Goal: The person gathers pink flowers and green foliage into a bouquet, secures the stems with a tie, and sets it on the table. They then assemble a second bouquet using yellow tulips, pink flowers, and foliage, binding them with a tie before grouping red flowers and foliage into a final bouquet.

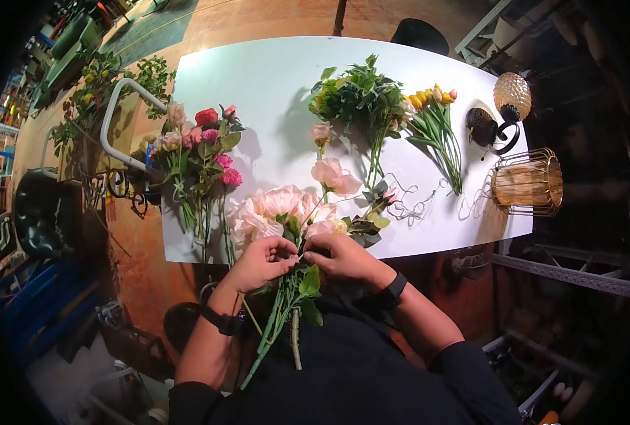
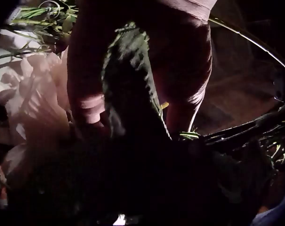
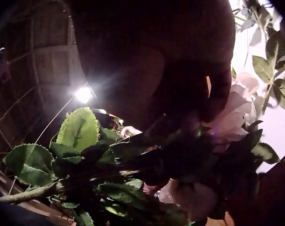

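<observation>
A bouquet of large pale pink artificial flowers lies at the table's near edge, its green stems pointing toward my body. My left hand has thumb and fingers pinched together at the stems just below the blooms. Facing it, my right hand curls its fingers round the same spot, fingertips close to the left ones. I cannot tell whether a thin tie is between them. Green leaves hang below the hands in the right wrist view. The left wrist view shows pink petals beside dark, shadowed fingers.
On the white table lie red and pink flowers at left, leafy greenery at the back, yellow tulips and tangled thin cord. A gold wire basket and a lamp with a textured glass shade stand right.
</observation>
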`<control>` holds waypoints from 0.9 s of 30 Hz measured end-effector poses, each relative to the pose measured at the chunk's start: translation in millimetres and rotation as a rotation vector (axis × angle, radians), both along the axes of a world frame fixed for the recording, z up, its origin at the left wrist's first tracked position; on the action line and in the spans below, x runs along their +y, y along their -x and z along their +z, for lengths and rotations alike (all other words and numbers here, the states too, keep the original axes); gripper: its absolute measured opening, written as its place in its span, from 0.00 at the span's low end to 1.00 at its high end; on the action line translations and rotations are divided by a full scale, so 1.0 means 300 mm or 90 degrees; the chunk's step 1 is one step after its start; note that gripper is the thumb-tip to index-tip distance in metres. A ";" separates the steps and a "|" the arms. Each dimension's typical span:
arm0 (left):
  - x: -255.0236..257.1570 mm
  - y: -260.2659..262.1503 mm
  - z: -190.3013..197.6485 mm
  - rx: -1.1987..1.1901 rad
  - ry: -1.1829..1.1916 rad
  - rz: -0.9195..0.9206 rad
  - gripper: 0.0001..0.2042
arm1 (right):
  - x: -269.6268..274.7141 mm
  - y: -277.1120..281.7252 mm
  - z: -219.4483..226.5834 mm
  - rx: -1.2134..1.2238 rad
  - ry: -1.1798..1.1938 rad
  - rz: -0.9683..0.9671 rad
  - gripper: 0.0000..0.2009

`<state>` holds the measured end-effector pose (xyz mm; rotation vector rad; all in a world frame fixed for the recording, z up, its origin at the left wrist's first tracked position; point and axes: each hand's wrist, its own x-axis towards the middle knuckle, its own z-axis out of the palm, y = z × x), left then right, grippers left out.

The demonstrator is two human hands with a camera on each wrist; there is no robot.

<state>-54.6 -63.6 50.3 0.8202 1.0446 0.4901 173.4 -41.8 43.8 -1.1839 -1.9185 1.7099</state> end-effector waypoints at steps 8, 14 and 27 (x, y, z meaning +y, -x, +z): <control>0.061 0.027 0.063 -0.049 0.046 -0.110 0.17 | 0.020 -0.011 -0.005 0.025 0.011 0.018 0.09; 0.092 0.001 -0.010 0.022 0.047 -0.056 0.09 | 0.037 -0.023 0.009 0.034 -0.087 -0.003 0.08; 0.051 -0.002 0.008 0.043 0.004 -0.017 0.12 | 0.099 0.027 0.066 0.024 -0.141 -0.025 0.07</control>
